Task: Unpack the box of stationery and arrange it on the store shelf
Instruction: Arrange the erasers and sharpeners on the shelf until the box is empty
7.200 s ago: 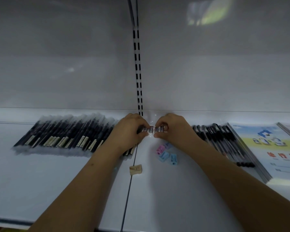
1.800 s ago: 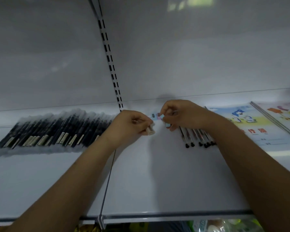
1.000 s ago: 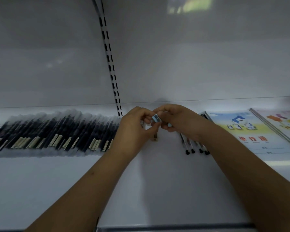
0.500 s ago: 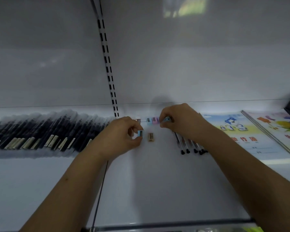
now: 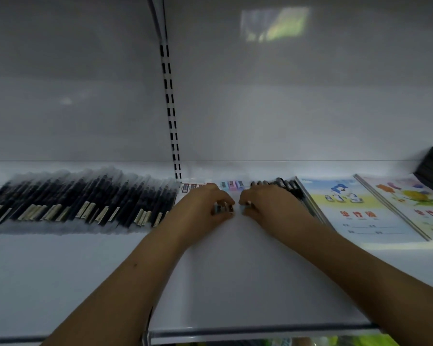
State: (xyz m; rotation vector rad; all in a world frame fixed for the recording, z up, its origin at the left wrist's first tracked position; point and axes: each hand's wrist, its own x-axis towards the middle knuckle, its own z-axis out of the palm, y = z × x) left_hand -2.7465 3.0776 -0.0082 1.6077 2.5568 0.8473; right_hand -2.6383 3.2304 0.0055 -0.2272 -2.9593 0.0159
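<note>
A white store shelf [image 5: 248,283] runs under a pale back panel with a slotted upright [image 5: 171,116] down its middle. Both hands are out over the shelf's mid-section, knuckles up and nearly touching. The left hand [image 5: 205,203] has its fingers curled down on a small pencil sharpener [image 5: 219,209] at its fingertips; the right hand [image 5: 263,203] is curled the same way just beside it, pinching a pale blue piece [image 5: 243,208] too small to make out. Just behind the hands, against the back edge, a short row of pastel sharpeners [image 5: 231,184] stands side by side, with a row of small labelled pieces [image 5: 189,187] to its left. Further left lies a long fan of wrapped black pens [image 5: 80,198]; more black pens [image 5: 285,184] lie partly under the right wrist. Right of those sit two illustrated exercise books [image 5: 355,208], flat and side by side. Both forearms reach in from the shelf's front edge, converging.
</note>
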